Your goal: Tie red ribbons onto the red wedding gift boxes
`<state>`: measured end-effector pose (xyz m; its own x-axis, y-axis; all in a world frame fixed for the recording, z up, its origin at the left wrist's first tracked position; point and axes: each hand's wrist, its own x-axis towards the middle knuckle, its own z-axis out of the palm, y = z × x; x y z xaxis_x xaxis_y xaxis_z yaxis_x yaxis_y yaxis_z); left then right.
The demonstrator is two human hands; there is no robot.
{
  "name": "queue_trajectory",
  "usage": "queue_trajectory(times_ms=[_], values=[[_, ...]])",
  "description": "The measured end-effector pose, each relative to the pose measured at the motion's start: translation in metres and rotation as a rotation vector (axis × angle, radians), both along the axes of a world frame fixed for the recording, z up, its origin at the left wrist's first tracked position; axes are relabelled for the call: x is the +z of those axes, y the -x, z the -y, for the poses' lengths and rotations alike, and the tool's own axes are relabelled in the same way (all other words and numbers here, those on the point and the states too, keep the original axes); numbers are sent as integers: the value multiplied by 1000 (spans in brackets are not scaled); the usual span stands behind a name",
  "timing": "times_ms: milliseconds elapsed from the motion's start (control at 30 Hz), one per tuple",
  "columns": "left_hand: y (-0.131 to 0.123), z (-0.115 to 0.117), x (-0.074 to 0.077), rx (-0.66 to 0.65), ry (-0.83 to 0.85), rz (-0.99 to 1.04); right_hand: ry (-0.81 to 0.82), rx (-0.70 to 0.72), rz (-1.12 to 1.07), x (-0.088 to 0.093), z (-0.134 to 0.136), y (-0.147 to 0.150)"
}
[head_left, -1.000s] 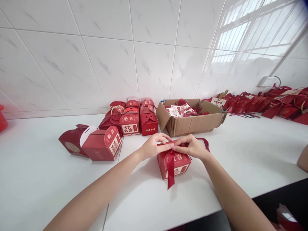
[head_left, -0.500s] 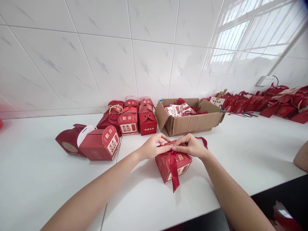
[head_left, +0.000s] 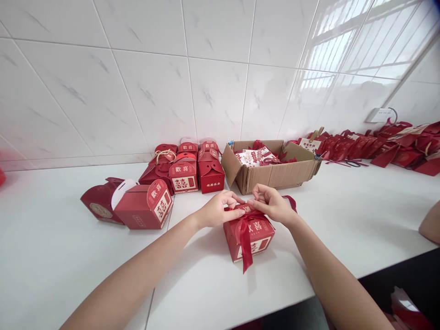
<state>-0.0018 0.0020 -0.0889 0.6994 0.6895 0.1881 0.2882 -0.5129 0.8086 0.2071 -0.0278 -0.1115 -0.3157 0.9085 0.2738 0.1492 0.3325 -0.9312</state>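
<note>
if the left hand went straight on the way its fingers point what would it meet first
Most likely the right hand, which sits just past the left hand over the top of the red box. Depth is hard to judge here, so it might brush the ribbon first.

single head-worn view, from above the near edge of the white smooth-topped table [head_left: 192, 288], facing forward and down, over the far edge to the glossy white grey-veined tile wall [head_left: 151, 96]. close range: bare left hand [head_left: 216, 211] and bare right hand [head_left: 274, 206] around mid-frame. wide take; table's near edge slants across lower right.
</note>
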Motion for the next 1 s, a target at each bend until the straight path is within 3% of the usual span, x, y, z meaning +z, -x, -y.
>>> queue_trajectory(times_ms=[400, 700, 767, 867, 1000], values=[[1, 3, 7, 29, 40, 45, 18, -29, -282, 0, 1, 5], [5, 8, 20, 55, 96, 106, -70, -142, -176, 7, 0, -6], [7, 9, 26, 43, 78, 77, -45, -82, -89, 9, -2, -19], [9, 12, 31, 34, 27, 16, 39, 156, -18, 8, -7, -40], [0, 22, 23, 72, -27, -32, 222, 342, 161, 7, -9, -56]])
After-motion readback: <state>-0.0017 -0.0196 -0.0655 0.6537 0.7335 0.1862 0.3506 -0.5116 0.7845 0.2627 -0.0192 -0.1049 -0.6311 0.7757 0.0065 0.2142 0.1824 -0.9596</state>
